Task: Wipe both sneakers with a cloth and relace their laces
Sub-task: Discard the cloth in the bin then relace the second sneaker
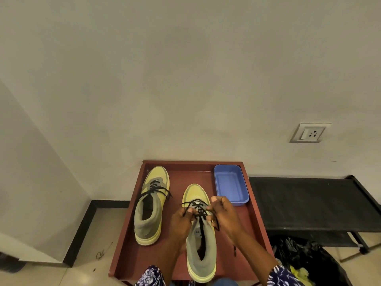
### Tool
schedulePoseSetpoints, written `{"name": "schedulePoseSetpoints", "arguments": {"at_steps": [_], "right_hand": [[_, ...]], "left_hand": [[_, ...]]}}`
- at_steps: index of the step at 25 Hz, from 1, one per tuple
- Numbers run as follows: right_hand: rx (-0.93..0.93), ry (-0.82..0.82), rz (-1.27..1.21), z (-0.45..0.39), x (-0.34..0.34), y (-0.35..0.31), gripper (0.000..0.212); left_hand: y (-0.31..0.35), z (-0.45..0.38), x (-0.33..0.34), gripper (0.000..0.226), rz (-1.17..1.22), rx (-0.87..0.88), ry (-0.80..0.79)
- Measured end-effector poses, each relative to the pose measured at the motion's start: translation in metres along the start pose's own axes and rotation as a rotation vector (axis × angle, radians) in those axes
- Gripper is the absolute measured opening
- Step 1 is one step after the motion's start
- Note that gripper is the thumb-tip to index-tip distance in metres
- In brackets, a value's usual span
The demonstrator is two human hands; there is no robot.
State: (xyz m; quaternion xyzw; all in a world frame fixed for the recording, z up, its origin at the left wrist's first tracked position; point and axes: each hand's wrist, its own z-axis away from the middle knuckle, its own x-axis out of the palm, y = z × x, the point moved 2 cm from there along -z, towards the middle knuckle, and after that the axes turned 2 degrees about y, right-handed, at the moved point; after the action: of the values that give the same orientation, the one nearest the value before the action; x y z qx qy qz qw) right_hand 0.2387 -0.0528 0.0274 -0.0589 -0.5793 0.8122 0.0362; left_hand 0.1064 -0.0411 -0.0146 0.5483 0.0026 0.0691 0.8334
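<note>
near shoe (201, 240): on the red-brown tray (254, 223), right of centre, heel at the near edge.
far shoe (151, 205): left side of tray, well apart from near shoe, lace (155, 189) crossed through the eyelets, ends loose over the sides.
left hand (181, 221): fingers curled, pinching the black lace (199, 210) over the near shoe's tongue.
right hand (223, 213): also curled on the same lace, one end trailing down past the wrist toward the tray's right side.
step: looks like tying or tightening the near shoe's lace.
blue tub (231, 183): far right corner of tray, just beyond right hand.
cloth: none visible; can't tell if wiping is done.
risk 1: uneven pull from the two hands likely leaves one lace end short, knot won't close.
risk 2: hard upward tug could lift or swing the shoe, nothing pins it down.
risk 3: trailing end could snag under the right wrist and undo a crossing.
risk 4: right knuckles close to tub, wide pull may knock it.
near shoe pointing: toe away toward the wall, long axis near-to-far, slight lean left at the toe.
far shoe pointing: toe far too, long axis near-to-far, toe tipped a bit right.
</note>
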Motion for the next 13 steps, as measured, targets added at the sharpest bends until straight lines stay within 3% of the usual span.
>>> {"name": "schedulePoseSetpoints", "arguments": {"at_steps": [3,6,13], "right_hand": [[0.054,-0.111,0.353,0.001,0.003,0.015,0.028],[0.045,-0.07,0.498,0.001,0.005,0.018,0.022],[0.052,0.049,-0.179,0.022,-0.012,-0.029,0.029]], "left_hand": [[0.006,0.007,0.001,0.023,0.028,-0.003,-0.006],[0.008,0.01,0.001,0.025,0.042,-0.006,0.003],[0.007,0.01,-0.002,0.026,0.033,-0.04,0.009]]}}
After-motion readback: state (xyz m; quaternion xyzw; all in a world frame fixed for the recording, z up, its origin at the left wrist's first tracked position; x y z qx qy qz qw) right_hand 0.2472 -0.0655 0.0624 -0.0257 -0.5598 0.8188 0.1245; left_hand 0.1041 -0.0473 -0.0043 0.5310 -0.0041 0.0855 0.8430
